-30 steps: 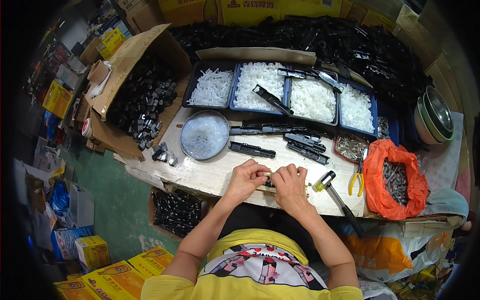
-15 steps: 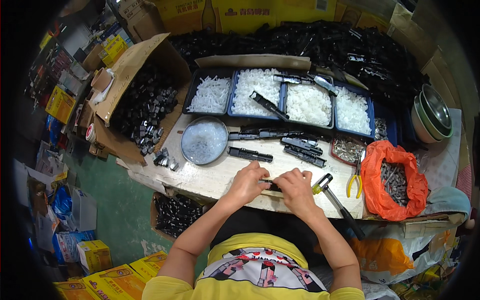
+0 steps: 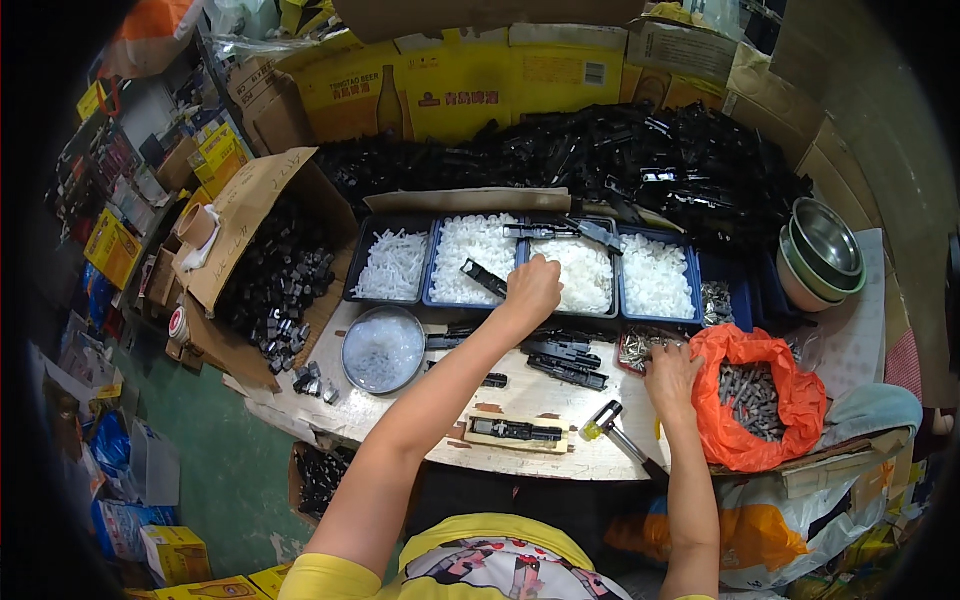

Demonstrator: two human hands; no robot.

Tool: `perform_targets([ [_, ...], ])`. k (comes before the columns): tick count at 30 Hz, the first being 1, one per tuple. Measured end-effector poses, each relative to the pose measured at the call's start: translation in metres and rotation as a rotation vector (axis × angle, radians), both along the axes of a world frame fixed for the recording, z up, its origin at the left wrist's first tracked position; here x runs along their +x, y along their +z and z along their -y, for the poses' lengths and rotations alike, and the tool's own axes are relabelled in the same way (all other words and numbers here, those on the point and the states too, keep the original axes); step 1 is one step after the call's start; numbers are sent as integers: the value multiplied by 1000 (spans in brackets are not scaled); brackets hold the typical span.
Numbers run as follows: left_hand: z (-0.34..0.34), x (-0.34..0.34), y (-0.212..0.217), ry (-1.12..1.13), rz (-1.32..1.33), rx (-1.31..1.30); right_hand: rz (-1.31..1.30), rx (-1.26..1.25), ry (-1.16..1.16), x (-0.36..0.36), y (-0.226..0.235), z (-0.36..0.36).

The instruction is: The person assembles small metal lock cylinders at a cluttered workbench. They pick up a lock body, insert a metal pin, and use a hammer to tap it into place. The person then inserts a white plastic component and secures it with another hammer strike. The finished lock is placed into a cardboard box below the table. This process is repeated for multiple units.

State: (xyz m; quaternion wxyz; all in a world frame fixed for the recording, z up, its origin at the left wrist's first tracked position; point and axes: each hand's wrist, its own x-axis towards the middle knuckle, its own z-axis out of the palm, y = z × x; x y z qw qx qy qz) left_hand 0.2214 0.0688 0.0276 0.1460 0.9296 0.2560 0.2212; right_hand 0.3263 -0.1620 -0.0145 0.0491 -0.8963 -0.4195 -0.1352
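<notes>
Both hands have left the long black plastic part (image 3: pixel 517 431), which lies crosswise on its wooden block near the table's front edge. Left hand (image 3: pixel 533 287) reaches into the blue tray of white plastic pieces (image 3: pixel 592 272), fingers curled down, grip unclear. Right hand (image 3: pixel 671 373) rests beside the orange bag of metal screws (image 3: pixel 760 400), fingers bent, contents hidden.

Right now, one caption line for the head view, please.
Left hand reaches into a blue tray of white plastic parts; right hand rests beside an orange bag of metal pieces.

Your pale wooden worktable (image 3: pixel 520 400) carries blue plastic trays (image 3: pixel 520 262), a round clear lid (image 3: pixel 383 350) and an orange bag (image 3: pixel 765 400).
</notes>
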Motion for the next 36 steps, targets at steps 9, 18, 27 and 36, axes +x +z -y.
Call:
perform_targets([
  [9, -14, 14, -15, -112, -69, 190, -100, 16, 63, 2, 6, -3],
  [18, -24, 5, -12, -81, 89, 254, -157, 227, 143, 7, 6, 2],
  [27, 59, -97, 7, -282, 623, -1411, -698, 677, 398, -39, 44, 3],
  [36, 111, -165, -25, -419, 699, -1826, -962, 541, 807, -117, 64, -11],
])
